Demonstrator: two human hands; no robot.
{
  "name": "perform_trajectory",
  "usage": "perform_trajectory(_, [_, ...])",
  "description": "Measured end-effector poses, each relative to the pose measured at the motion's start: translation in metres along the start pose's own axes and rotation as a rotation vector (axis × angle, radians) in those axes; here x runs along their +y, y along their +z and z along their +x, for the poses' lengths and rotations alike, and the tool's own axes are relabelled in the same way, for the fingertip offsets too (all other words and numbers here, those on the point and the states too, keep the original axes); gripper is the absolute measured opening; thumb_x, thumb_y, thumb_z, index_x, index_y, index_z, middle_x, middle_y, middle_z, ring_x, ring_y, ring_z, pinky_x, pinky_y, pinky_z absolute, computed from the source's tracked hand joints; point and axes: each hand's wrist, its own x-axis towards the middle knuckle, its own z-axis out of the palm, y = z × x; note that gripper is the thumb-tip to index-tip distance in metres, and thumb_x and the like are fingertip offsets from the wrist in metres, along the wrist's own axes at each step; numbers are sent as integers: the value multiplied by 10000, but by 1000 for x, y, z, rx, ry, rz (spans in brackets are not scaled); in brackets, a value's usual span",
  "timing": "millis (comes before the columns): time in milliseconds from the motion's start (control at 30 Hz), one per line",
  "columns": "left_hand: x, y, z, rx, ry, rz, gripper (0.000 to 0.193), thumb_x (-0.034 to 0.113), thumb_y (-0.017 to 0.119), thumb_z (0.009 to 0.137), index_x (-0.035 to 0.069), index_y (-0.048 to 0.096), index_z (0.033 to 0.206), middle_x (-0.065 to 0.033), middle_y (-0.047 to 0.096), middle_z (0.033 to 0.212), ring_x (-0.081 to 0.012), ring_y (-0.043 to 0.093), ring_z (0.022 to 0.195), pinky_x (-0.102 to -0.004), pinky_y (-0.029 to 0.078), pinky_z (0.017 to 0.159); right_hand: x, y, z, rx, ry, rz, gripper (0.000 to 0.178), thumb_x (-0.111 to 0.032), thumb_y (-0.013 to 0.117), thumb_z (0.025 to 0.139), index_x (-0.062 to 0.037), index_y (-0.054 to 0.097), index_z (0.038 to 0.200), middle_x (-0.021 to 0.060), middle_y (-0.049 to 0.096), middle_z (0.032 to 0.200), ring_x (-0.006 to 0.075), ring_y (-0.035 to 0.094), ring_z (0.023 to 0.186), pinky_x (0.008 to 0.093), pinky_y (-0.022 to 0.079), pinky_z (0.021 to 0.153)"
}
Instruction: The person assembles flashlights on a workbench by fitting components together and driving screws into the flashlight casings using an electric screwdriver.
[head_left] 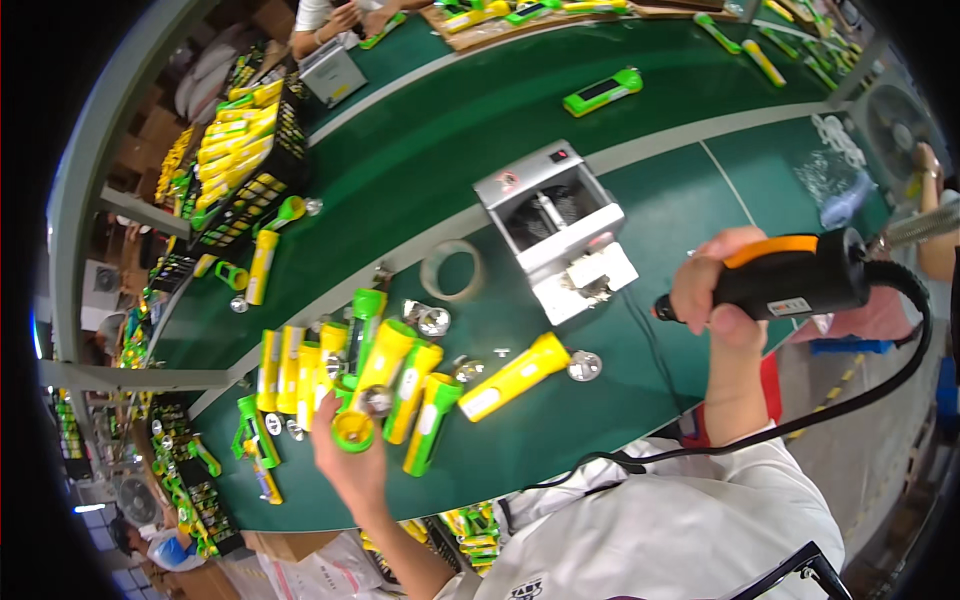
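at seven o'clock from mid-view, our left hand (348,466) grips a torch (352,432), open end up. at three, our right hand (712,290) grips the driver (795,278), well apart from it. farther off, at one, sits a grey box (592,236). we judge the step is readying the torch for screwing; the next move calls for bringing driver to torch.

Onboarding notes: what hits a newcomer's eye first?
The corded black-and-orange electric screwdriver in the right hand, at right. Then the yellow-and-green flashlights clustered on the green table at left, one in the left hand. A silver, boxy machine stands near center.
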Motion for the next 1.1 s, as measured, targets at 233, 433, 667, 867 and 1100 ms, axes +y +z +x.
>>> perform_trajectory(233, [109, 10, -22, -465, 272, -408, 457, 69, 882, 706, 58, 654, 1102, -146, 627, 948, -364, 637, 859, -429, 528, 768, -9, -3, -2, -19, -25, -79, 540, -99, 830, 823, 65, 556, 1259, 53, 587, 651, 128, 554, 522, 254, 442, 488])
perform_trajectory(433, [160, 75, -34, -893, 340, -543, 521, 92, 845, 730, 49, 630, 1202, -192, 661, 1050, -385, 657, 1054, -466, 543, 878, -8, -4, -7, -9, -13, -36, 545, -101, 811, 857, 52, 527, 1297, 49, 588, 659, 124, 553, 527, 253, 444, 483])
perform_trajectory(667, [172, 124, -66, -903, 567, -287, 735, 202, 857, 760, -16, 554, 1393, -179, 669, 1191, -341, 655, 1133, -428, 555, 926, 14, 14, 6, -19, -139, 8, 540, -143, 750, 932, 62, 470, 1346, 68, 602, 654, 131, 559, 524, 261, 455, 493])
perform_trajectory(867, [154, 106, -61, -657, 693, -192, 850, 317, 856, 753, 6, 531, 1473, -101, 644, 1207, -257, 636, 1096, -379, 534, 915, 45, 17, 6, 14, -107, -85, 544, -145, 744, 941, 62, 465, 1359, 47, 617, 659, 106, 563, 549, 249, 454, 538])
perform_trajectory(1100, [95, 69, -71, -638, 433, -264, 656, 190, 878, 735, 32, 653, 1330, -107, 648, 1145, -303, 645, 1042, -418, 538, 895, 59, 12, 4, -37, -137, -130, 552, -105, 759, 912, 67, 481, 1357, 27, 622, 686, 88, 564, 590, 237, 447, 583])
